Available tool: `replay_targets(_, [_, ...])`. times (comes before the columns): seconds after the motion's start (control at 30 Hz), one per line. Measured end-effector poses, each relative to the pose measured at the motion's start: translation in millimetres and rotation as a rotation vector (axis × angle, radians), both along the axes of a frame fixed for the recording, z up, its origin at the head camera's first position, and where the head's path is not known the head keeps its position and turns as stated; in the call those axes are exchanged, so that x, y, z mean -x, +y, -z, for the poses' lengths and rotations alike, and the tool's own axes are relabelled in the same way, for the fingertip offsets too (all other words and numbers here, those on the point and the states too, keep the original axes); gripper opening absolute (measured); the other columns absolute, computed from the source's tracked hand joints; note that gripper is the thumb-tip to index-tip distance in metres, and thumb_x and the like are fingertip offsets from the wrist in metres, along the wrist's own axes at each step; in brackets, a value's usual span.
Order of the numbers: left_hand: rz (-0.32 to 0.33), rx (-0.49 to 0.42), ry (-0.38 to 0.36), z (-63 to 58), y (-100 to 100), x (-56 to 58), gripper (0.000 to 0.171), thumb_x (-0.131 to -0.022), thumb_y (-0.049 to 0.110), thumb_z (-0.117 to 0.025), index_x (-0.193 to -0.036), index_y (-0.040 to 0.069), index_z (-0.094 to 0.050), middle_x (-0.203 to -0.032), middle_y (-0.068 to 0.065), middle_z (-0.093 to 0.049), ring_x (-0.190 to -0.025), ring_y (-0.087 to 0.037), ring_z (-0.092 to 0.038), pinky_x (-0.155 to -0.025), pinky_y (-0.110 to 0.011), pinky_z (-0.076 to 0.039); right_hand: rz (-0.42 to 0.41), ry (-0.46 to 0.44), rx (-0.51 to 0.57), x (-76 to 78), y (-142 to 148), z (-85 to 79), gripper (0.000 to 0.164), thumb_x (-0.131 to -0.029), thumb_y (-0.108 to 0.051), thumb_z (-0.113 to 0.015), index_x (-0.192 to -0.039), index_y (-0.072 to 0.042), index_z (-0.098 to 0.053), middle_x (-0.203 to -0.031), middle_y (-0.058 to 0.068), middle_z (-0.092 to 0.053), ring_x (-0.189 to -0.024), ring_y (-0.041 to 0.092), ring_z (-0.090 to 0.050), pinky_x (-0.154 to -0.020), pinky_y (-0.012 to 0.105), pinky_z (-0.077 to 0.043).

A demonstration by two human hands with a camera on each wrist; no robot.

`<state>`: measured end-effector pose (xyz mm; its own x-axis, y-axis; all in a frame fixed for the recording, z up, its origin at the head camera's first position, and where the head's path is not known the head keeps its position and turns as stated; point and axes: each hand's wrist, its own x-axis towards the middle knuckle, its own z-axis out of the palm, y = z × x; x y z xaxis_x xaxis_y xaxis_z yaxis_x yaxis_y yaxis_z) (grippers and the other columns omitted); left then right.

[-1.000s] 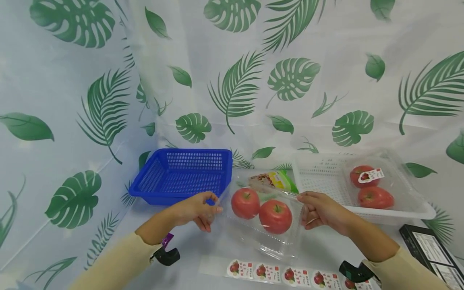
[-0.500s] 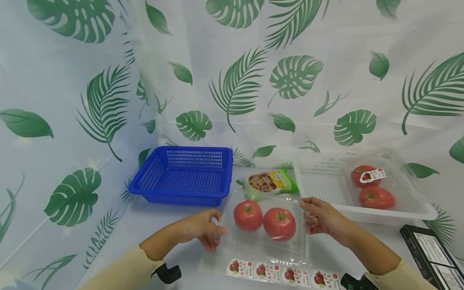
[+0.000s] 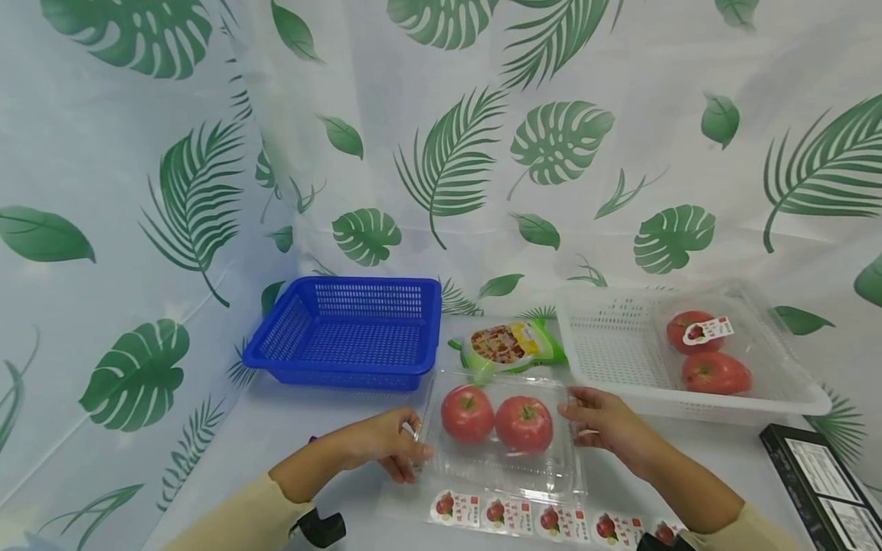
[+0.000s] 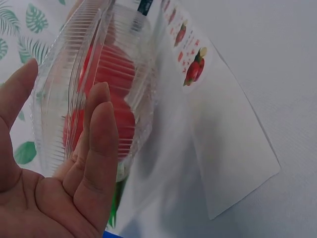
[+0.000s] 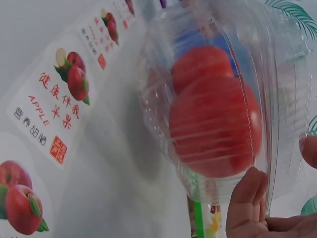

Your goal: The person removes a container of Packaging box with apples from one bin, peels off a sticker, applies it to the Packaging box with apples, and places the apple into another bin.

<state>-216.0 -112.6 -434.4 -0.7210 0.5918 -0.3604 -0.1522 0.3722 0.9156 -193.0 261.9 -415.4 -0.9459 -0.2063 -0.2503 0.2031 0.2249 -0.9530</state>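
Observation:
A clear plastic clamshell box point(image 3: 503, 474) with two red apples point(image 3: 525, 425) inside lies between my hands in the head view, its lid down over them. My left hand point(image 3: 387, 444) holds the box's left edge, thumb by the lid and fingers along the lower side, as the left wrist view shows. On the opposite edge my right hand point(image 3: 606, 425) grips with thumb over the lid and fingers point(image 5: 247, 196) at the rim. Just below the box runs a strip of apple stickers point(image 3: 510, 516), printed with red apples and text; its right end is partly hidden by my right wrist.
A blue basket point(image 3: 341, 375) stands at the back left. Behind the box lies a green and yellow packet point(image 3: 513, 346). At the right, a white basket point(image 3: 613, 383) bears another clear box with two apples point(image 3: 717, 373) and a sticker. A black-edged carton point(image 3: 823, 490) sits front right.
The box has come down and toward me and now sits more level between both hands. The packet behind it has come into fuller view. The baskets have stayed put.

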Motion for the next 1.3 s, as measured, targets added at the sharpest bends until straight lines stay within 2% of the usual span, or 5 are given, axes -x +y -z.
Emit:
replay_targets(0.17, [-0.025, -0.025, -0.001, 7.8, 2.3, 2.2, 0.045, -0.087, 0.020, -0.076, -0.110, 0.000, -0.042, -0.077, -0.014, -0.068, -0.063, -0.027, -0.068, -0.058, -0.036, -0.058, 0.058, 0.022, -0.014, -0.6, -3.0, 3.1, 0.077, -0.096, -0.025, -0.062, -0.147, 0.013, -0.019, -0.141, 0.026, -0.037, -0.107, 0.022, -0.051, -0.086, 0.032, -0.052])
replay_targets(0.37, [-0.072, -0.020, 0.001, 13.0, 3.7, 5.9, 0.049, -0.085, 0.022, -0.077, -0.112, 0.000, -0.042, -0.077, -0.014, -0.067, -0.060, -0.024, -0.067, -0.057, -0.036, -0.058, 0.135, 0.012, 0.063, -0.4, -5.6, 12.1, 0.077, -0.094, -0.020, -0.065, -0.149, 0.010, -0.019, -0.148, 0.027, -0.031, -0.112, 0.015, -0.054, -0.091, 0.027, -0.050])
replay_targets(0.77, [-0.075, -0.055, 0.006, 22.9, 9.7, 10.2, 0.050, -0.085, 0.020, -0.077, -0.112, -0.002, -0.041, -0.077, -0.013, -0.068, -0.059, -0.023, -0.066, -0.055, -0.035, -0.057, 0.206, 0.041, 0.051, -1.8, -7.8, 19.5, 0.071, -0.095, -0.021, -0.065, -0.148, 0.007, -0.028, -0.152, 0.023, -0.030, -0.113, 0.011, -0.049, -0.086, 0.019, -0.047])
replay_targets(1.13, [-0.079, -0.067, 0.000, 25.7, 15.7, 14.4, 0.049, -0.087, 0.023, -0.076, -0.112, -0.002, -0.041, -0.076, -0.011, -0.065, -0.061, -0.024, -0.067, -0.058, -0.036, -0.058, 0.281, 0.032, -0.021, 0.4, -8.0, 29.7, 0.066, -0.096, -0.033, -0.063, -0.144, 0.004, -0.039, -0.147, 0.020, -0.040, -0.112, 0.011, -0.052, -0.088, 0.018, -0.046])
replay_targets(1.3, [-0.096, -0.066, -0.013, 24.9, 18.0, 16.1, 0.046, -0.088, 0.021, -0.075, -0.110, 0.000, -0.041, -0.076, -0.012, -0.063, -0.060, -0.024, -0.067, -0.057, -0.036, -0.058, 0.297, 0.049, -0.028, 2.3, -8.0, 31.7, 0.064, -0.096, -0.033, -0.063, -0.143, 0.005, -0.041, -0.145, 0.019, -0.043, -0.111, 0.008, -0.054, -0.086, 0.016, -0.047])
